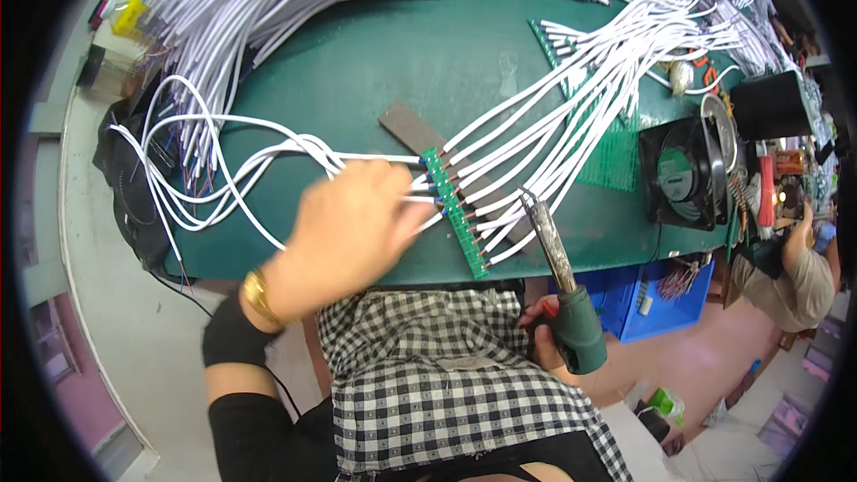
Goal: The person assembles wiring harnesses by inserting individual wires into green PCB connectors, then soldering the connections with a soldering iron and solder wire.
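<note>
Holds white wires [406,159] pinched in the left grip [351,225], clamped just beside a narrow green circuit board [455,214]; wraps the right grip [546,346] around a soldering iron [575,326]; has the circuit board lying aslant on the desk [312,62], wired on both long sides.

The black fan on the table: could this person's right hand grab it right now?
Probably not as things stand: the right hand is holding the soldering iron. The black fan itself looks near enough, and its near side seems unblocked, so a free hand could likely manage.
</note>
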Demonstrator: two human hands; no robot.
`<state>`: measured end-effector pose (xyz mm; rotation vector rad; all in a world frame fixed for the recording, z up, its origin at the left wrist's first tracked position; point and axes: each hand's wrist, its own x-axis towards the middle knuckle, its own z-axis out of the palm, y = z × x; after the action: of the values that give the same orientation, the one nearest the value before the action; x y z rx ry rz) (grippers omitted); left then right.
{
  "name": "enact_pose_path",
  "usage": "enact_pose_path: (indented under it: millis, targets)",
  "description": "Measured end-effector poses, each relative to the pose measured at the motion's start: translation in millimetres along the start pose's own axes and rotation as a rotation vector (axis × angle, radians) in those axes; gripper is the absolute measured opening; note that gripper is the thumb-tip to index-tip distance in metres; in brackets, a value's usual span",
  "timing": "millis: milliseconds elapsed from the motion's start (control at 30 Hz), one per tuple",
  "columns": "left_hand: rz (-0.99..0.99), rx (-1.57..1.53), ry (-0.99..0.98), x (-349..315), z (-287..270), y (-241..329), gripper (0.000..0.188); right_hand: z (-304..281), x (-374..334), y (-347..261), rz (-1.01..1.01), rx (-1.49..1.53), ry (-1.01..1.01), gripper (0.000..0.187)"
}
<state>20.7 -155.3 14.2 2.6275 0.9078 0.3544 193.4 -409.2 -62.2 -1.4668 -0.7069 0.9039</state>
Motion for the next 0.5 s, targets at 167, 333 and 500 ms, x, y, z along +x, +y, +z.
enact_pose_path:
  millis: [167, 333, 500]
  targets:
    - [0.215, 0.434, 0.711, 126.8, -45.1, -74.4, 0.027, -9.9, -14.3, 7.8, -0.075, 0.067, 0.008, 0.032]
    - [0.175, 0.632, 0.635, 197.7, -66.9, -126.3, 0.031, 8.3, -17.2, 3.6, 0.034, 0.211, 0.09, 0.04]
    - [0.181, 0.696, 0.483, 189.0, -47.1, -131.2, 0.023, 3.6, -16.8, 21.1, -0.058, 0.173, 0.12, 0.04]
